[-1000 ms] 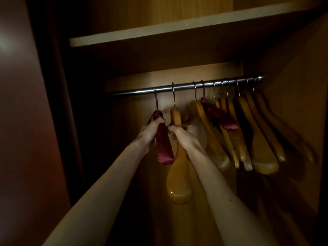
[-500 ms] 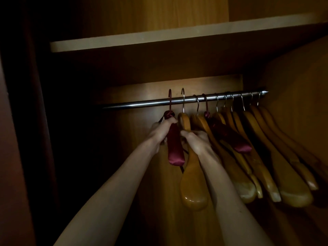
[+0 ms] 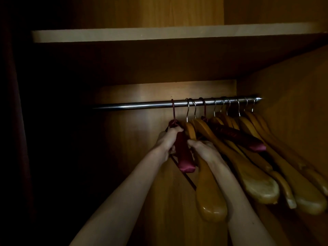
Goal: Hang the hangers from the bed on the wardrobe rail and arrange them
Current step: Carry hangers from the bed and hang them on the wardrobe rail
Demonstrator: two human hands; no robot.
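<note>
Gripping the padded satin hanger (image 3: 184,153) near its top, the left hand (image 3: 167,141) has its fingers curled round the dark red fabric, just below the thin red hook that sits on the rail (image 3: 142,105). The rail is a round bar of polished metal that runs across the wardrobe under a pale wooden shelf (image 3: 159,35). The right hand (image 3: 204,150) holds the neck of the nearest wooden hanger (image 3: 209,196), fingers bent round the wood; this hanger is broad, smooth and varnished, with a rounded glossy end that hangs low. Just beside it, to the right, more wooden hangers (image 3: 257,189) of the same honey colour hang close together on steel hooks, tilted and overlapping. A second satin hanger (image 3: 237,137), also dark red and softly shiny, lies among them, its end pointing right. The wardrobe walls are of warm brown wood with a fine grain.
</note>
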